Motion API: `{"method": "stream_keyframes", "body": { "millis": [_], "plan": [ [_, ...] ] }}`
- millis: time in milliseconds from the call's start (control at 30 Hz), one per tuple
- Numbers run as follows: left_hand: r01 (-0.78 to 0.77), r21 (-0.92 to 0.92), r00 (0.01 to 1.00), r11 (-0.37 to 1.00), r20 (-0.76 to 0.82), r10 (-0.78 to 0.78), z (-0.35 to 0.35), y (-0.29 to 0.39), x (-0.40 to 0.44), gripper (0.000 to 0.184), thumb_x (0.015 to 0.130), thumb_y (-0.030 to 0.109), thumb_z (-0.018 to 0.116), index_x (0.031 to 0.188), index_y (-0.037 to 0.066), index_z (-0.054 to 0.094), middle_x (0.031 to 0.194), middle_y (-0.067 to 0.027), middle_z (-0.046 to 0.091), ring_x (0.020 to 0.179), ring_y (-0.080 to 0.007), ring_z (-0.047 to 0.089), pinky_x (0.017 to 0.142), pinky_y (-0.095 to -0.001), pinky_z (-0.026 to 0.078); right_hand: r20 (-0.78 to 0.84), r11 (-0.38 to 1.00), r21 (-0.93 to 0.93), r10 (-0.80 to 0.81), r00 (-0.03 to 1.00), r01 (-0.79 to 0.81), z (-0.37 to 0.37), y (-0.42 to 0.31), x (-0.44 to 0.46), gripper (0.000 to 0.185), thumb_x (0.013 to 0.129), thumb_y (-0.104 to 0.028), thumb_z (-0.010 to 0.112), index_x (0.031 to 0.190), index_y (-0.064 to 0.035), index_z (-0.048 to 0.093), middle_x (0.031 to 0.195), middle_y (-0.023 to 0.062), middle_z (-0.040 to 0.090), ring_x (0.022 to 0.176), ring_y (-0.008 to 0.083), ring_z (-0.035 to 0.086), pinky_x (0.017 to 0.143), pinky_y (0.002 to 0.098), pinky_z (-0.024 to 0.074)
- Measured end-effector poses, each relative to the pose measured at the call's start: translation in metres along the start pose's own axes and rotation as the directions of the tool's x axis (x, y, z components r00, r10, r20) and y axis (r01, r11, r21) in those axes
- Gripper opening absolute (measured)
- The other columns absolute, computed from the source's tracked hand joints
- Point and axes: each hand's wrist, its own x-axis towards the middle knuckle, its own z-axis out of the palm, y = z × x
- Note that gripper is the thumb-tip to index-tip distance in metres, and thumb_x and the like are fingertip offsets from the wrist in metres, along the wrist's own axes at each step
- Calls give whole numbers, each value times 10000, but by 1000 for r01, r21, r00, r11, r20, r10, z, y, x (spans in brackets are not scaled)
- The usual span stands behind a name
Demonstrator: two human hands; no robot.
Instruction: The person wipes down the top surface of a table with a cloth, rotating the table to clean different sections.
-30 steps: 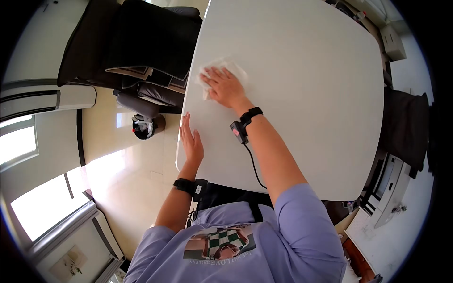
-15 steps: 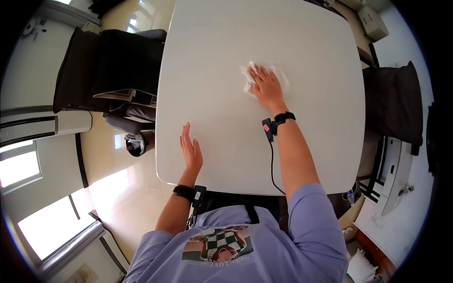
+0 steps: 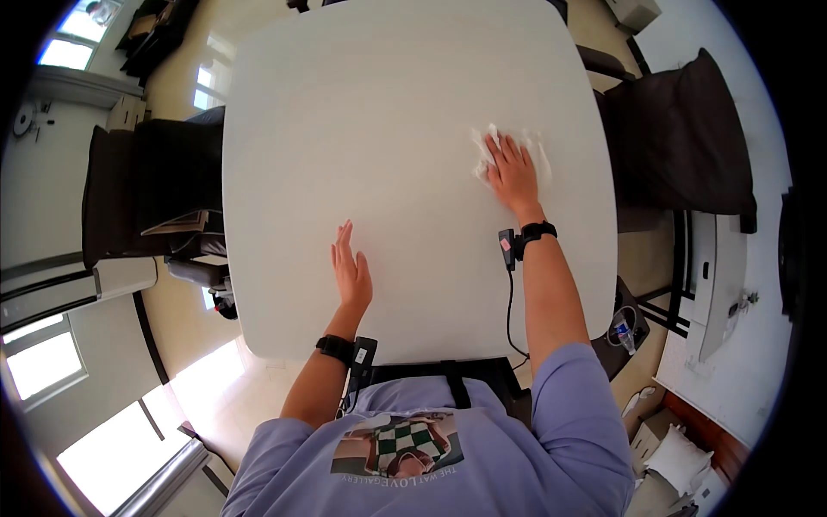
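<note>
My right hand (image 3: 514,177) lies flat with fingers spread on a crumpled, thin white tissue (image 3: 544,164), pressing it against the white tabletop (image 3: 370,103). Tissue edges stick out past the fingertips and on both sides of the hand. Over the near left part of the table is my left hand (image 3: 351,274). Its fingers are stretched out, with the thumb side turned right, and it holds nothing. Whether its lower edge touches the surface I cannot tell. Each wrist wears a black strap with a small box; a cable runs from the right one.
Dark chairs stand at the table's left (image 3: 159,189) and right (image 3: 680,138) sides. A plastic bottle (image 3: 624,334) rests on a dark seat at the near right corner. The table's rounded near edge is just in front of my body.
The view has shifted relative to the table. My right hand and the tissue beneath it have moved right across the tabletop. My left hand keeps about the same pose.
</note>
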Motion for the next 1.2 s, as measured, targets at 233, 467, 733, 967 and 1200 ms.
{"method": "stream_keyframes", "body": {
  "millis": [233,467,733,967,1200],
  "plan": [
    [-56,-4,996,998,65,56,47,46,16,542,928,40,333,1466,88,296,1520,-70,344,1458,-296,204,1182,-496,84,-61,992,-12,124,990,-125,-19,88,-36,556,967,-254,421,1505,-198,294,1524,69,349,1409,253,312,1157,443,223],
    [-50,9,989,999,142,48,83,84,24,546,924,28,337,1465,81,294,1527,-70,334,1461,-282,198,1187,-483,90,-142,923,-110,354,924,-370,-20,161,-69,541,975,-248,404,1490,-110,312,1499,122,375,1410,271,311,1143,452,246],
    [-116,38,975,992,194,107,91,86,32,551,921,21,335,1468,68,292,1526,-80,338,1461,-294,198,1185,-485,92,-32,529,173,846,532,-831,-29,181,-40,481,965,-307,370,1362,-56,474,1276,164,571,1135,351,564,923,483,463],
    [-101,38,980,994,175,93,76,63,33,535,932,44,333,1466,65,301,1525,-92,340,1458,-312,201,1180,-499,91,-294,565,26,792,534,-824,11,176,6,483,946,-310,378,1355,-79,488,1297,137,561,1181,339,531,958,482,420],
    [-31,7,988,1000,149,29,58,41,34,551,916,24,328,1465,62,300,1523,-98,341,1456,-320,204,1181,-502,92,-295,773,-101,578,761,-626,33,112,56,558,937,-328,428,1442,-92,401,1525,121,349,1391,358,321,1108,536,259]
  ]
}}
